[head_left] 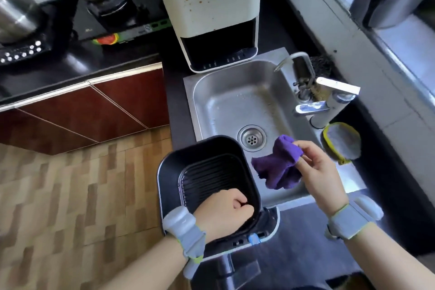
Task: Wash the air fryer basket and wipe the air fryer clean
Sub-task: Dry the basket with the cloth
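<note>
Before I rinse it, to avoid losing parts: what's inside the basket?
Inside the basket, a ridged black grill plate sits on the bottom. The left hand covers its near corner; anything under the plate is hidden.

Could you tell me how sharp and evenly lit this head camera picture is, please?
Head view: wide-angle bending curves the counter edges; strong glare on the tap and window sill at right; the purple cloth and air fryer basket are fairly sharp; corners are soft.

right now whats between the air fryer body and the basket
In the head view, only bare sink basin with its drain lies between the air fryer body and the basket.
</note>
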Demonstrator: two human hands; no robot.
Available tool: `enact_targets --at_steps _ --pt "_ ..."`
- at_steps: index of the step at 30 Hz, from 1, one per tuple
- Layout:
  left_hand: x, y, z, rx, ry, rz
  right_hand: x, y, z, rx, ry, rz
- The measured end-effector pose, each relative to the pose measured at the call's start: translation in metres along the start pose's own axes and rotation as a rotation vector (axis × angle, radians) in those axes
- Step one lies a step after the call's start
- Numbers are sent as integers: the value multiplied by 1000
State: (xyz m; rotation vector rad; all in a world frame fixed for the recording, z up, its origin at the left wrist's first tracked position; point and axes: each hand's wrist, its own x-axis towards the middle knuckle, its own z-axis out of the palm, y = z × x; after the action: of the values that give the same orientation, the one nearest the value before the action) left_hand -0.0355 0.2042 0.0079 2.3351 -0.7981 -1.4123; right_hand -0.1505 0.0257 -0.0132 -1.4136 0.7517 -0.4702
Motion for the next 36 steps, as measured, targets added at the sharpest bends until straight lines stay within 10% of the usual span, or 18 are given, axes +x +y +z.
enact_targets --at_steps 10,23,36 --pt "-24 2 21 414 111 249 -43 6 -9 -56 160 23" --pt "-24 5 31 289 252 368 -65 1 -9 -63 256 -37" --pt "-75 -14 63 537 443 419 -81 13 -7 -120 101 -32"
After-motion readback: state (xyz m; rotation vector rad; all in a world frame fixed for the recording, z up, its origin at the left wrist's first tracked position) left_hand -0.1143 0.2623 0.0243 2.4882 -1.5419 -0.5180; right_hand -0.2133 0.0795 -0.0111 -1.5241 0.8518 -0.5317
